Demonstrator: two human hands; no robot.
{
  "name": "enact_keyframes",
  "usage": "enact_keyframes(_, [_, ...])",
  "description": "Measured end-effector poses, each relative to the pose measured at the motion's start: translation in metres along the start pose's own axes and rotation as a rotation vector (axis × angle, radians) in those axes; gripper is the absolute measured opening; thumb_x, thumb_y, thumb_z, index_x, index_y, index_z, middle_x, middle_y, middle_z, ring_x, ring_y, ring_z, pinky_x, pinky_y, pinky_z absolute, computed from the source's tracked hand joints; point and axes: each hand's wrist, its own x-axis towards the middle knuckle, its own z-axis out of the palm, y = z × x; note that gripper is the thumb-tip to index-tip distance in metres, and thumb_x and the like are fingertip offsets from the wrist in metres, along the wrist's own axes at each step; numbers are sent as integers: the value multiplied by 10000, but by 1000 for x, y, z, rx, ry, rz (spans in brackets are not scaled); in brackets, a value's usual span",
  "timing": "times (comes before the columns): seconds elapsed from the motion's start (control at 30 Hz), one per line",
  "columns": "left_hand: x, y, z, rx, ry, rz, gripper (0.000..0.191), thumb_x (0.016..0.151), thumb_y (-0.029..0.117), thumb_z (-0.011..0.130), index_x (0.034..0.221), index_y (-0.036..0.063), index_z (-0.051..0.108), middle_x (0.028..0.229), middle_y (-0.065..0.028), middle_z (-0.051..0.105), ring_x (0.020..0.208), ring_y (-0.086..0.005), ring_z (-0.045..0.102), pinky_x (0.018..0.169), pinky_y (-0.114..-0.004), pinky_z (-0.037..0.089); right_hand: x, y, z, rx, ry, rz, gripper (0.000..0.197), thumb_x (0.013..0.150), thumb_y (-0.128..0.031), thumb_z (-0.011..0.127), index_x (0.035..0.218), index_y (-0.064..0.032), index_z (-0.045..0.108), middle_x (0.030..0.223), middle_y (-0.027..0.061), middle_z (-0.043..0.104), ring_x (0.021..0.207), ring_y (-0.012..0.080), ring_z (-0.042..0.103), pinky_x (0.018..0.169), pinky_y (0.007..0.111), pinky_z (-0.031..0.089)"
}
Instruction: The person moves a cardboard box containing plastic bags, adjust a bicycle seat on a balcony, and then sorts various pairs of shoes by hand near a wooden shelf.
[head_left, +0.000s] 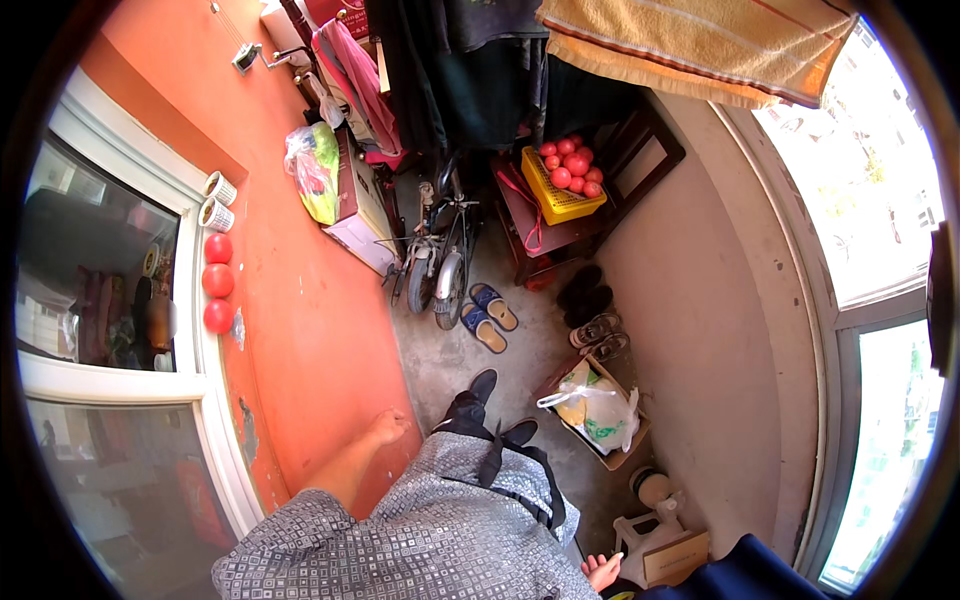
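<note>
My left hand hangs beside the orange wall with its fingers loosely curled. Nothing shows in it, and the fingertips are turned from view. Low in the picture, my right hand is at my side with its palm partly up and fingers slightly apart. It appears to hold nothing. Nearest to it are a brown cardboard box and a whitish plastic jug. Ahead on the concrete floor lies a pair of blue slippers. Farther off, a yellow plastic basket of tomatoes rests on a dark wooden chair.
A folded bicycle stands ahead under hanging dark clothes. An open carton with plastic bags sits at right, near several shoes. Three tomatoes and paper cups line the left windowsill. A towel hangs above.
</note>
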Motion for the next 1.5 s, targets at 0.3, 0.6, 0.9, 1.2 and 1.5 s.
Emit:
enact_keyframes(0.3, [-6, -16, 2, -26, 11, -30, 529, 897, 261, 683, 1296, -68, 572, 1252, -208, 658, 1203, -288, 619, 1043, -365, 467, 1, -2, 8, -17, -50, 11, 756, 954, -579, 568, 1468, -60, 376, 1336, 236, 567, 1047, 406, 654, 723, 480, 573])
enact_keyframes(0.6, [-1, -19, 9, -29, 16, -17, 537, 900, 292, 672, 1308, -46, 578, 1267, -207, 651, 1211, -294, 613, 1040, -379, 470, 23, 9, 11, 17, 3, 43, 799, 916, -679, 528, 1458, -114, 371, 1256, 200, 585, 948, 368, 679, 599, 397, 557])
enact_keyframes(0.9, [-17, -33, 12, -42, 60, -55, 530, 898, 315, 675, 1306, -14, 597, 1263, -206, 652, 1214, -305, 610, 1042, -387, 464, -33, -50, 23, 20, -161, 10, 740, 968, -572, 545, 1463, -60, 343, 1357, 215, 543, 1124, 382, 612, 787, 465, 560])
enact_keyframes(1.2, [-20, -44, 3, -135, 93, -88, 510, 904, 316, 674, 1288, -12, 601, 1287, -212, 633, 1222, -306, 598, 1043, -397, 460, -9, -73, 45, -58, -264, 83, 612, 974, -557, 551, 1336, -69, 477, 1098, 141, 613, 844, 274, 626, 640, 380, 529])
enact_keyframes(1.5, [14, -60, -13, -204, 99, -120, 508, 892, 325, 684, 1274, -3, 615, 1290, -227, 624, 1227, -330, 590, 1048, -408, 457, 12, -111, 74, -8, -388, 59, 524, 996, -522, 534, 1176, -32, 495, 908, 130, 642, 712, 249, 639, 503, 350, 498])
